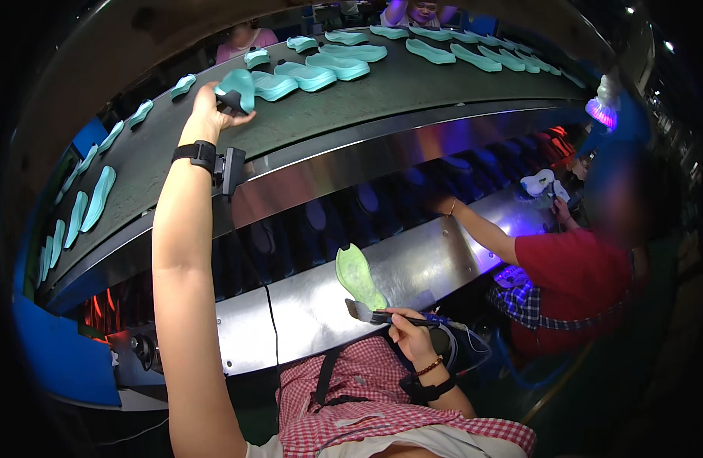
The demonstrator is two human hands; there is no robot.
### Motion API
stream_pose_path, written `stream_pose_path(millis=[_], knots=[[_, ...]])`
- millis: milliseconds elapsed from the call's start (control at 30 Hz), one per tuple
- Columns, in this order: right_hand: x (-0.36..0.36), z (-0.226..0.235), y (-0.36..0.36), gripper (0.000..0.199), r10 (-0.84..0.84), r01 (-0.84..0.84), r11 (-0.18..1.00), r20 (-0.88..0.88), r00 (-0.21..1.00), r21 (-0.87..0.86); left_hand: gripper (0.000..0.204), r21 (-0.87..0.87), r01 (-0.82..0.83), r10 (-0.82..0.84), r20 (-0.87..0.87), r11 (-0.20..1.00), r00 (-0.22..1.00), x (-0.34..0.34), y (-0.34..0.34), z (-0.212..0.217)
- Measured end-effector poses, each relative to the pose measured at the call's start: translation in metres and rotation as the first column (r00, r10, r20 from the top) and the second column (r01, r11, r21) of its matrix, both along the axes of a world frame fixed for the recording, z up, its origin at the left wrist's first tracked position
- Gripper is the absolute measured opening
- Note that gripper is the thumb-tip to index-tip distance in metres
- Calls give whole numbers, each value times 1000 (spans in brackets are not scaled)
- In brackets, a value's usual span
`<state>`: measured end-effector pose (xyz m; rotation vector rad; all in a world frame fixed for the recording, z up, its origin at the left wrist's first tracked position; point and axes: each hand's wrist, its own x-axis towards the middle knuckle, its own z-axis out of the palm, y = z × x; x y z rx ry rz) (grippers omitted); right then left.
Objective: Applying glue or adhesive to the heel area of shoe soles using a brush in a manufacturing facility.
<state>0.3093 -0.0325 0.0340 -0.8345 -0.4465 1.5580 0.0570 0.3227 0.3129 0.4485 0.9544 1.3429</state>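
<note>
My left arm is stretched out over the upper conveyor belt, and my left hand (212, 113) is closed around a teal shoe sole (243, 85) with a dark patch at its near end. This sole is beside a row of similar teal soles (306, 75) on the belt. Low in the middle, my right hand (409, 336) grips a flat brush (382, 315) by its dark handle. The bristles point left, just below the near end of a yellow-green shoe sole (357, 275). That sole rests on the metal ledge (290, 320) in front of me.
Teal soles (99, 197) line both sides of the upper belt (328, 114). Beneath it, a dim lower level holds dark sole shapes (367, 198). At right, a co-worker in a red shirt (573, 275) reaches toward that level. A lamp (602, 111) glows purple. A black cable (270, 320) hangs down.
</note>
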Motion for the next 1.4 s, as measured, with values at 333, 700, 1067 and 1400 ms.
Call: stream_pose_path(millis=[333, 700, 1067, 1400], knots=[[-3, 1, -9, 20, -47, 47, 999, -64, 997, 2, 49, 235, -199, 304, -618, 951, 725, -81, 33, -16], [1, -31, 4, 20, -223, 233, 965, 94, 970, -118, 36, 602, 526, 788, -335, 601, -516, -60, -158, -116], [-21, -75, 21, 25, -286, 293, 933, 62, 956, -210, 26, 843, 469, 825, 57, 262, -562, -70, -157, -147], [-46, -105, 47, 14, -274, 200, 932, -230, 934, -301, 26, 839, 493, 813, 112, 231, -571, -81, -164, -145]])
